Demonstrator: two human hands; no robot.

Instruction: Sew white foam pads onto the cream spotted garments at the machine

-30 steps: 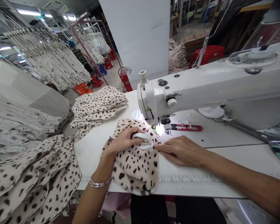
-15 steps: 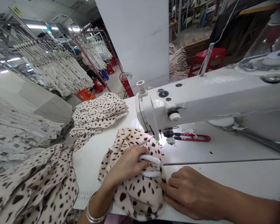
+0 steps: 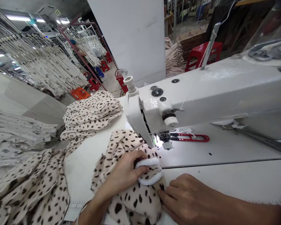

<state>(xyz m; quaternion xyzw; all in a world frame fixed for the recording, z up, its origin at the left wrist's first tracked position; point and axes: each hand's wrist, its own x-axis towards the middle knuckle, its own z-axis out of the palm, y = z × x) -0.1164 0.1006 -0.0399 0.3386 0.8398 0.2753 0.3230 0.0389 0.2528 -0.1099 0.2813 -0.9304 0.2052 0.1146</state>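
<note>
Now my left hand [image 3: 124,169] pinches the puffy white band [image 3: 150,162] between thumb and fingers, fuzzy dark-spotted cloth [image 3: 138,200] rumpled beneath it. My right hand [image 3: 186,197] curls at the cloth's edge; whether it pinches, I cannot tell. Beyond both hands, a glossy machine [image 3: 192,97] stands on the smooth table [image 3: 81,165].

Fingers [image 3: 142,170] on spotted fabric [image 3: 136,200]

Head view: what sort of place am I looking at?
Probably a garment or textile workshop: a sewing machine on the table, spotted cloth near its needle end, and rows of pale fabric hanging in the background.
</note>
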